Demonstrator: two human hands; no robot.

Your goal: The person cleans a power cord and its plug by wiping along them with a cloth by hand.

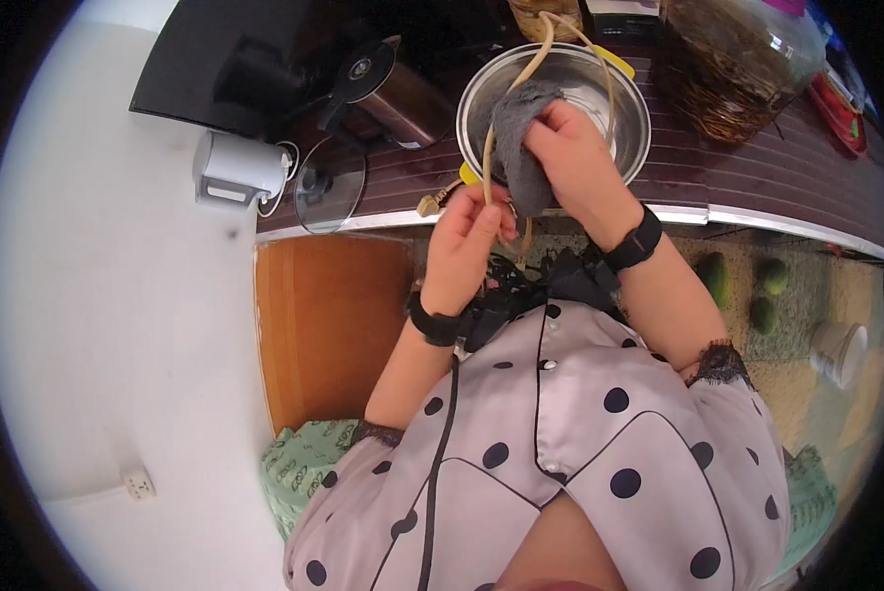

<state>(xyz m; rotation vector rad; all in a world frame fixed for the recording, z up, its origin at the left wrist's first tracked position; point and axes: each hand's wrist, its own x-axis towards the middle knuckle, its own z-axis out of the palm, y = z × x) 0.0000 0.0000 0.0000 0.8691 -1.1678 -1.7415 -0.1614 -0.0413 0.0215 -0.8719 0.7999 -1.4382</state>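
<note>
A beige cord (536,61) loops over a round steel pot (470,98) with yellow handles at the counter's front edge. My left hand (464,241) pinches the cord just in front of the pot. Over the pot, my right hand (575,163) is closed on a dark grey cloth (526,138), which hangs against the cord. A plug (428,205) lies on the counter edge, left of my left hand.
Left on the counter (679,177) are a glass lid (332,187), a white kettle (230,169) and a steel jug (403,94). Behind the pot is a jar (541,20); a large clear container (743,69) stands to the right. Green produce (715,279) lies on the floor.
</note>
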